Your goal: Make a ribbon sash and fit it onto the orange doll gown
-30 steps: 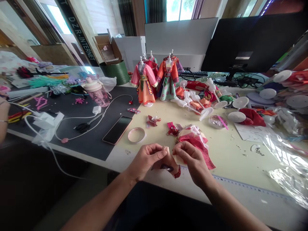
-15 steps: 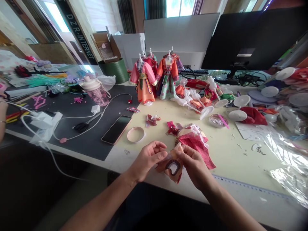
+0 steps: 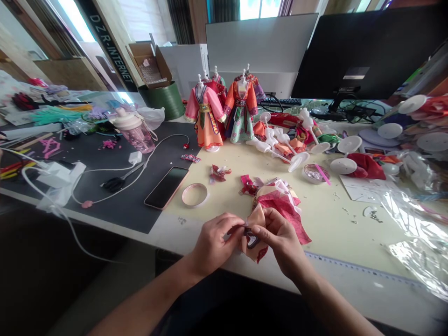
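Observation:
A small peach doll garment [image 3: 257,216] with a dark trimmed neckline and a bit of red at its lower edge is held over the table's front edge. My right hand [image 3: 280,233] pinches it from the right, thumb on the front near the trim. From the left, my left hand [image 3: 220,238] has its thumb and fingertips closed on the garment's edge beside the trim. Just behind the hands lies a heap of pink and cream doll clothing [image 3: 280,200]. A roll of tape [image 3: 194,195] rests on the table left of it, near a scrap of red fabric [image 3: 220,172].
Dressed doll forms [image 3: 209,112] stand at the back, before the monitors [image 3: 364,56]. White mannequin bodies [image 3: 271,140] lie to their right. A phone [image 3: 166,187], scissors [image 3: 115,183], a cup [image 3: 135,130] and white cables are on the left. Clear plastic bags [image 3: 420,261] lie at right.
My left hand has moved in from an open position beside the garment and now pinches its edge. My right hand's grip has shifted down toward the trim. The view has shifted slightly.

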### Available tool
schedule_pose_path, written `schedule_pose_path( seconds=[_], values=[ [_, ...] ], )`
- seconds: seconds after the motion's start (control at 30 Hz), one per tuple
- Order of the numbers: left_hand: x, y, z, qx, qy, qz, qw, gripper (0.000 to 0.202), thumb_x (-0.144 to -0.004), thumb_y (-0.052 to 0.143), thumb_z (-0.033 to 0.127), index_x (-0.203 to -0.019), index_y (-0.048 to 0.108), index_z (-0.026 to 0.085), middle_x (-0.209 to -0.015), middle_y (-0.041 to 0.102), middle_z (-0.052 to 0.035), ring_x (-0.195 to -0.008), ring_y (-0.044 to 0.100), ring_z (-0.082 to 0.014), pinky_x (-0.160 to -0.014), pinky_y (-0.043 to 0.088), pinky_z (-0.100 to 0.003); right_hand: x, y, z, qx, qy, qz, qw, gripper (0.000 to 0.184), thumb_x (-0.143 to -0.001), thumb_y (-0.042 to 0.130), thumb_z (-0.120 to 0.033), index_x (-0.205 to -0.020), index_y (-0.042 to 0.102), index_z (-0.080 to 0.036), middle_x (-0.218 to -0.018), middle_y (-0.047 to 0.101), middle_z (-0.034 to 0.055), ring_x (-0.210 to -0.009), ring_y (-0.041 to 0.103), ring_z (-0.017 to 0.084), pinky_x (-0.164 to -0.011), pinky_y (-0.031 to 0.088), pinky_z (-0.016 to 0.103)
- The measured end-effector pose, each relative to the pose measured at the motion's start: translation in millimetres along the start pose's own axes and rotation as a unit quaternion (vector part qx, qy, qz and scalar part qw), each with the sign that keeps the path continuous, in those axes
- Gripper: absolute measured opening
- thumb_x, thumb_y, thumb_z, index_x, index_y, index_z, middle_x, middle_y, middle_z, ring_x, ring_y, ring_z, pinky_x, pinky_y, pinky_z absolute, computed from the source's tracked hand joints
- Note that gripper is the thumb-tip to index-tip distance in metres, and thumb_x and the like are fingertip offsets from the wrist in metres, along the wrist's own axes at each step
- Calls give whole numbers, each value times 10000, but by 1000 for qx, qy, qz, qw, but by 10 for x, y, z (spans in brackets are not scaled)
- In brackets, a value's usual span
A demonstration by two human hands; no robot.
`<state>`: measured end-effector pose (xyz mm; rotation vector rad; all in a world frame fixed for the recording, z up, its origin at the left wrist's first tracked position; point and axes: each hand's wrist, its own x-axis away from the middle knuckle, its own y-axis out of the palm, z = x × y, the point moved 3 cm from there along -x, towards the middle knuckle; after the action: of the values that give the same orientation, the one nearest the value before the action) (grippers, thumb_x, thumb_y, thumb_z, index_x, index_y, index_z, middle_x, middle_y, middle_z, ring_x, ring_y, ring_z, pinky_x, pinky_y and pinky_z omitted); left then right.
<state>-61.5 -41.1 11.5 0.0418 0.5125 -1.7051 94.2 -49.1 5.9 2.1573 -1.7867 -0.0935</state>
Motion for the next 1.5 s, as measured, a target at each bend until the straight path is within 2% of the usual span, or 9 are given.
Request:
schedule_pose_path(
  seconds=[0.17,0.27,0.37,0.67,0.83,1.07,1.2,1.33,1.5],
  values=[
    [-41,8,57,62,-56,-2,996,63,-749,671,203,-777,727,202,-847,680,-73,-791,618,-185,-755,471,-264,3,49,-14,35,10,38,999,394,-717,718,-413,-955,478,-211,-601,614,-33,-413,552,120,-313,362,195],
    [-55,10,44,122,-137,-15,983,114,-786,634,263,-742,684,170,-893,670,-69,-748,619,-170,-695,480,-255,7,88,-34,37,9,40,998,416,-703,731,-405,-975,482,-212,-648,634,-23,-502,608,141,-385,438,218],
    [-42,31,-5,178,-197,-30,964,158,-828,592,301,-768,629,159,-755,649,-32,-645,592,-134,-640,467,-240,8,109,-48,16,-3,41,999,410,-692,745,-376,-966,486,-215,-717,656,-13,-607,648,157,-501,503,250],
    [-23,82,-101,341,-283,38,896,212,-810,621,361,-791,563,159,-722,581,3,-636,547,-110,-627,450,-233,-16,68,-31,21,17,44,999,467,-677,753,-405,-1009,481,-221,-756,665,-4,-579,642,162,-413,447,226],
    [25,8,-134,316,-286,65,902,217,-800,637,383,-817,590,173,-740,562,18,-604,488,-79,-540,379,-186,-6,6,-19,8,21,8,1000,473,-742,679,-449,-1094,456,-226,-814,652,19,-606,656,187,-425,480,260],
    [109,-361,-170,117,-205,102,966,240,-848,573,414,-911,617,186,-819,633,-29,-766,587,-152,-672,462,-227,-186,84,-127,106,-37,-2,994,356,-787,623,-343,-1088,472,-227,-701,495,-46,-603,537,120,-485,435,242],
    [9,-652,-249,-64,-106,132,984,309,-863,546,366,-1128,572,210,-884,678,-61,-837,624,-207,-782,467,-292,-407,168,-139,249,-113,-12,962,281,-813,548,-237,-1089,499,-218,-698,464,-46,-655,501,115,-567,408,249],
    [-151,-840,-406,-305,27,88,948,295,-827,573,299,-1105,600,208,-1060,661,-108,-1033,570,-276,-938,383,-375,-495,190,-62,315,-134,-48,938,281,-830,476,-188,-1108,480,-226,-736,537,-30,-701,556,131,-638,448,272],
    [-290,-848,-619,-442,86,-38,892,144,-860,479,239,-855,618,201,-858,669,-73,-883,596,-246,-898,400,-396,-469,209,-81,352,-117,-81,925,307,-817,467,-159,-1115,485,-230,-760,582,-24,-710,578,129,-668,465,273]
  ],
)
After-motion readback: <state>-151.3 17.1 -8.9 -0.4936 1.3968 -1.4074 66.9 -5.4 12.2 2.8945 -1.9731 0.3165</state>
